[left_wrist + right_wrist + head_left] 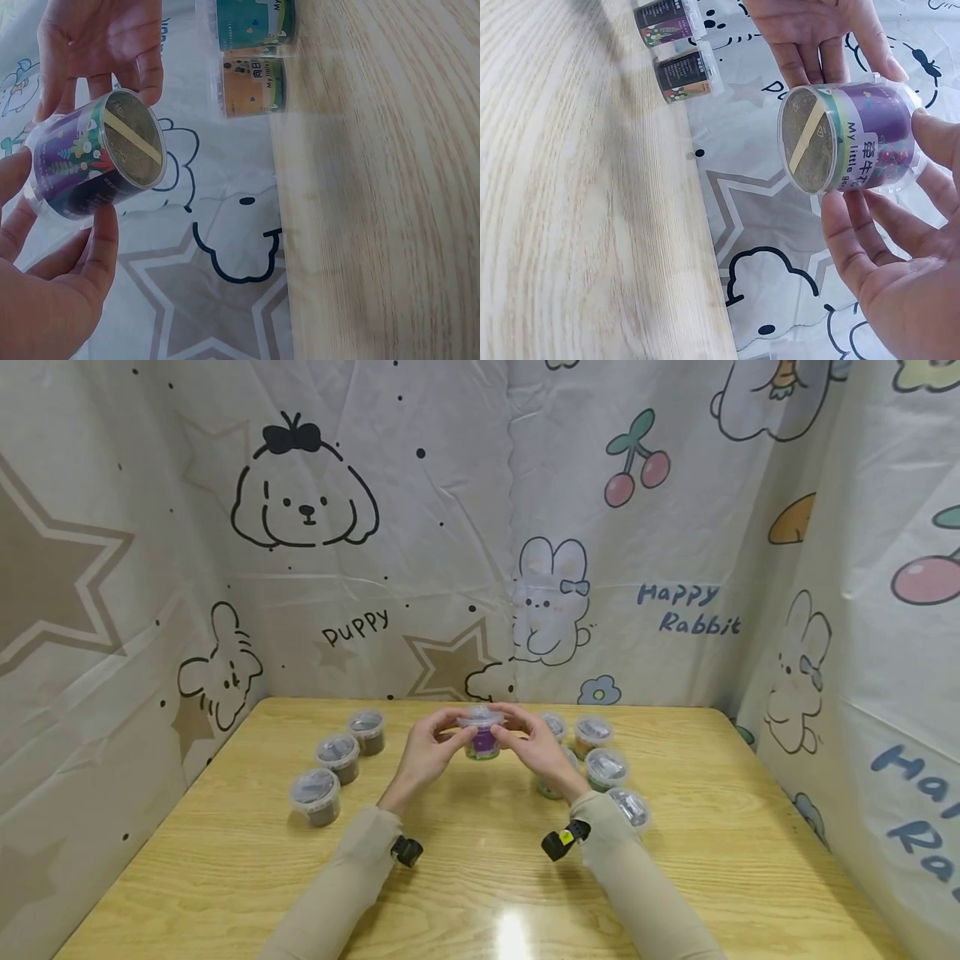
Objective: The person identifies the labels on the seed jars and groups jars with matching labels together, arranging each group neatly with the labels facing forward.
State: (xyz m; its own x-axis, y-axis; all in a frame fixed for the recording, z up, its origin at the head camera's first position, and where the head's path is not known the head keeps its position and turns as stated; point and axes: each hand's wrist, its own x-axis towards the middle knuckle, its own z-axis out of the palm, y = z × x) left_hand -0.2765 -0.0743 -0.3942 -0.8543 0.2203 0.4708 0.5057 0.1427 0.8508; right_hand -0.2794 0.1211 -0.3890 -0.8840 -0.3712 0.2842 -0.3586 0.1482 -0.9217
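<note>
A small clear plastic tub (483,743) with a purple label is held up over the far part of the table. My left hand (429,750) pinches it from the left between thumb and fingers, and my right hand (534,748) does the same from the right. The lid at its top is translucent. Through the clear base of the tub (135,141), seen in both wrist views, brown soil-like filling and a pale flat stick show. The label on the tub (881,124) carries printed flowers and lettering.
Three lidded tubs with dark labels, including the nearest tub (315,797), stand in a slanting row at left. Several tubs with coloured labels, among them an orange-labelled tub (592,737), stand at right, partly behind my right arm. A printed curtain (450,568) encloses the wooden table (465,860).
</note>
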